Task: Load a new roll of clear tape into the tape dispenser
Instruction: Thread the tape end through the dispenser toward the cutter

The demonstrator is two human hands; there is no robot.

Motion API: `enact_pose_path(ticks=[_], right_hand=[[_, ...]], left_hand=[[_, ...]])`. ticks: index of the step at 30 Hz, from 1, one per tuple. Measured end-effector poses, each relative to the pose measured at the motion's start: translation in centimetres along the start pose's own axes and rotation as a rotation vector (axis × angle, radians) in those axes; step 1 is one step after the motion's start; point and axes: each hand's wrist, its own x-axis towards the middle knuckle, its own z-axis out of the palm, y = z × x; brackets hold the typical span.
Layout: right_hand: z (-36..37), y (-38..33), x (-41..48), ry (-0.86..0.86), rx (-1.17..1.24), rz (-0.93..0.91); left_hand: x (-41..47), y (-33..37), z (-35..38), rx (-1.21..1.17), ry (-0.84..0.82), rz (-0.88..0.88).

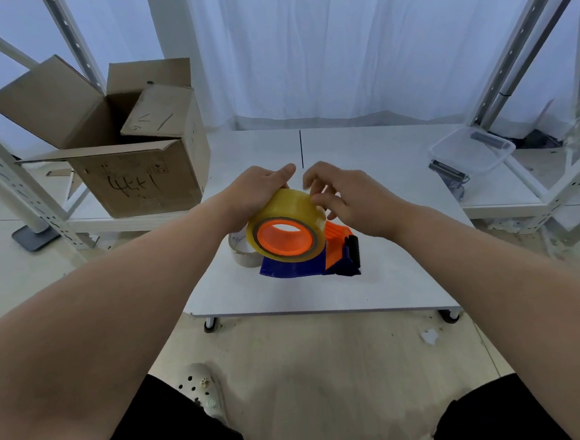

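Observation:
A yellowish clear tape roll (289, 209) sits on the orange hub of a blue and orange tape dispenser (312, 264), just above the low white table (372, 282). My left hand (257, 189) grips the roll from its far left side. My right hand (345, 195) rests its fingertips on the roll's top right surface, fingers pinched at the tape. An empty cardboard tape core (241, 252) lies on the table just left of the dispenser, partly hidden by it.
An open cardboard box (133, 162) stands at the table's back left. A clear plastic tub (472, 150) sits on a shelf at the right. White metal shelf frames (15, 184) flank both sides. My knees and a white clog (204, 387) are below the table's front edge.

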Motion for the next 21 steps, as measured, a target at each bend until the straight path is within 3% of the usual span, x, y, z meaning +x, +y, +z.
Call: enact_pose_path(ticks=[7,21], right_hand=[[-0.3,0.5,0.0,0.084,0.071,0.02],[-0.8,-0.5,0.2,0.009,0.057,0.003]], left_hand=[[0.0,0.1,-0.2,-0.058,0.016,-0.01],[-0.4,0.9,-0.5,-0.114,0.066,-0.073]])
